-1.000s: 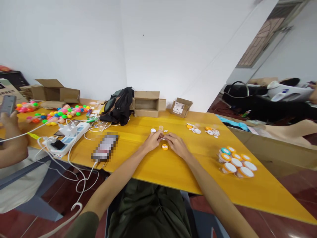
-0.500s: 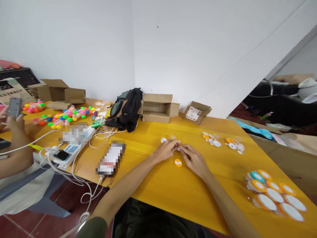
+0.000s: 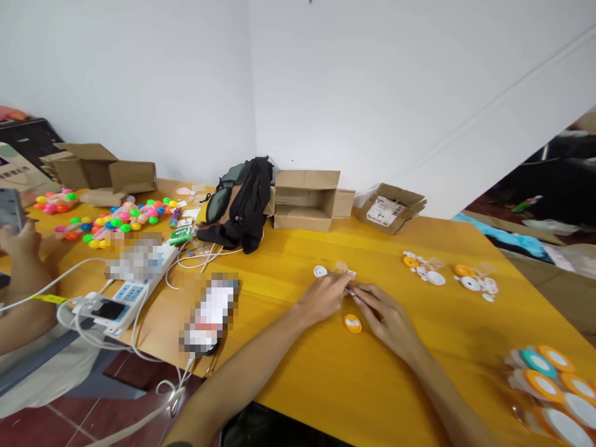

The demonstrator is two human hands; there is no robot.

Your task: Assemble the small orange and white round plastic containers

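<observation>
Lying nearest, orange disc point(image 3: 352, 323): my right hand point(image 3: 388, 320) could bump it.
Tiny pale piece point(image 3: 349, 291): pinched between my right hand and left hand point(image 3: 328, 297); a loose grip could drop it.
White disc point(image 3: 320, 271): past my left hand, could get knocked.

Beyond the fingers point(image 3: 339, 285), a cardboard box point(image 3: 302, 221) is set beside a backpack point(image 3: 246, 205); left of the fingers, a phone point(image 3: 212, 316) (pixelated) is plugged into a white cable point(image 3: 191, 359).

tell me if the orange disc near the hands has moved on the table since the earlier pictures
No: the orange disc still lies right of, and nearer the camera than, the white disc; the view itself has shifted.
</observation>
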